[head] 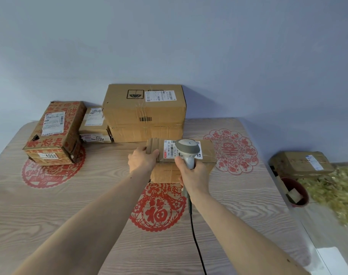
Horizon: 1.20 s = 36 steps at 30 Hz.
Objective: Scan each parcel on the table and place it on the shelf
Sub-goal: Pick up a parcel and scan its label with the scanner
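A small brown cardboard parcel (208, 150) with a white shipping label lies mid-table. My left hand (142, 158) grips its left end, thumb over the top edge. My right hand (193, 172) grips the handle of a grey corded barcode scanner (187, 150), whose head hangs just above the parcel's label and hides part of it. Behind it stands a big brown box (143, 107) stacked on a flatter one (145, 133). Further left are two small stacked parcels (94, 126) and a red-printed box (56, 133).
The wood-grain table (70, 215) carries red paper-cut decorations. The scanner's black cable (196, 241) trails toward me across it. Off the table's right edge sit another parcel (302, 162), a dark red pot (296, 192) and yellow-green foliage (336, 193). A blue-grey wall rises behind.
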Available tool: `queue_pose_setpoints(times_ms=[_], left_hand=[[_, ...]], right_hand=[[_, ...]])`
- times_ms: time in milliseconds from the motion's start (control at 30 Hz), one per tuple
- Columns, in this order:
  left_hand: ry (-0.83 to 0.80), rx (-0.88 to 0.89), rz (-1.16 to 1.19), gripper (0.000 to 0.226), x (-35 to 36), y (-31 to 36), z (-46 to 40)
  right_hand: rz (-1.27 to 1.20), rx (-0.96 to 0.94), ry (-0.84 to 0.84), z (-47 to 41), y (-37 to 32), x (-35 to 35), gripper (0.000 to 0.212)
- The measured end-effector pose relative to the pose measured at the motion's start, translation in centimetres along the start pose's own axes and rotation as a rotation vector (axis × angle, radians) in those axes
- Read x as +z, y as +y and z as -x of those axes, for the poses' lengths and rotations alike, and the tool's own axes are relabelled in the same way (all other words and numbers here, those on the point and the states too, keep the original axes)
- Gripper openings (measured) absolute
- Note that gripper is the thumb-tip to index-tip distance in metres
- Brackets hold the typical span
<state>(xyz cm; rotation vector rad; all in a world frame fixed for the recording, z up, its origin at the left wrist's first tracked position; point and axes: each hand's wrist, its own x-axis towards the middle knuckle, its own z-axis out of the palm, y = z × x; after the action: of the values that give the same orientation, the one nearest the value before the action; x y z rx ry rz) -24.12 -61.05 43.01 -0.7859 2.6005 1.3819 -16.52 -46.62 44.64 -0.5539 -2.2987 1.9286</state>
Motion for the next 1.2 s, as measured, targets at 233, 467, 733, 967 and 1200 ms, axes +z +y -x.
queue_pose_setpoints(times_ms=[233, 467, 733, 967, 1200], left_hand=[[0.026, -0.043, -0.001, 0.058, 0.5, 0.5, 0.0], [0.107, -0.091, 0.035, 0.051, 1.4, 1.5, 0.9], [0.202, -0.094, 0.156, 0.046, 2.9, 1.2, 1.1], [0.232, -0.090, 0.194, 0.049, 3.8, 1.1, 1.5], [0.268, -0.078, 0.231, 0.051, 4.5, 0.6, 1.4]], right_hand=[[0.035, -0.134, 0.132, -1.4, -0.6, -3.0, 0.029], [0.030, -0.139, 0.311, -4.3, 1.4, -7.8, 0.022], [0.286, 0.046, 0.393, -8.4, 8.0, -11.9, 0.040], [0.571, 0.243, 0.232, -9.9, 13.9, -11.5, 0.039], [0.646, 0.364, 0.129, -9.5, 17.4, -12.0, 0.041]])
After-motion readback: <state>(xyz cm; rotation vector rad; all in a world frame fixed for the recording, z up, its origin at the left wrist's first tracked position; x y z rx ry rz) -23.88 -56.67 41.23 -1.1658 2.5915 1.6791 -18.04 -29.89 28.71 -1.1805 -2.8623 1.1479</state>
